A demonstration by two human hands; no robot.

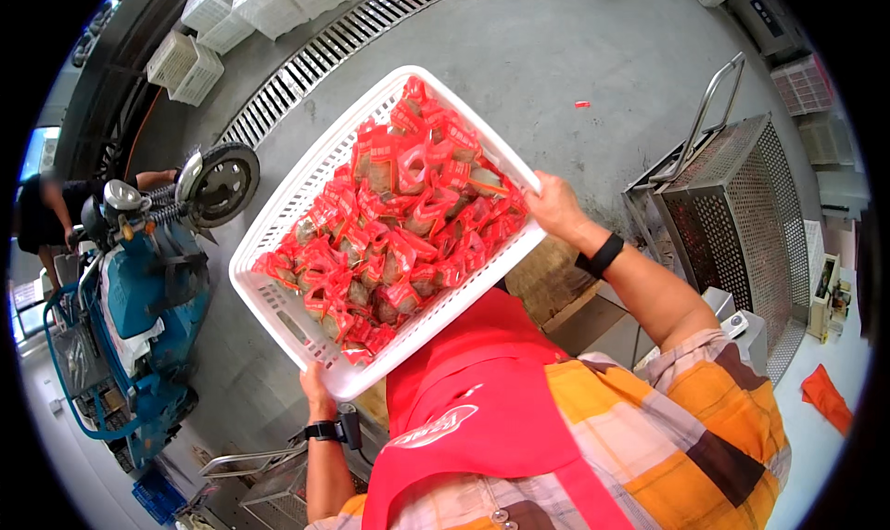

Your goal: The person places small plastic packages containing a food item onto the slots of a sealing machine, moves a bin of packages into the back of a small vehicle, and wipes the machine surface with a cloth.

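Observation:
A white slatted plastic basket (278, 325) is held up in front of my red apron (480, 405), tilted in the view. Many small red-and-clear plastic packets (410, 217) with brownish contents fill much of it. My right hand (558, 206) grips the basket's right corner, a black band on the wrist. At the lower corner, my left hand (316, 391) holds the rim; its fingers are partly hidden by the basket. Under the basket's right side, part of a brown sack-like surface (549, 279) shows.
A perforated metal cart (723, 210) with a tubular handle stands at right. At left are a blue three-wheeled vehicle (139, 286) and a person (49, 213) beside it. White crates (264, 5) stand beyond a floor drain grate (320, 60). A red scrap (582, 103) lies on the floor.

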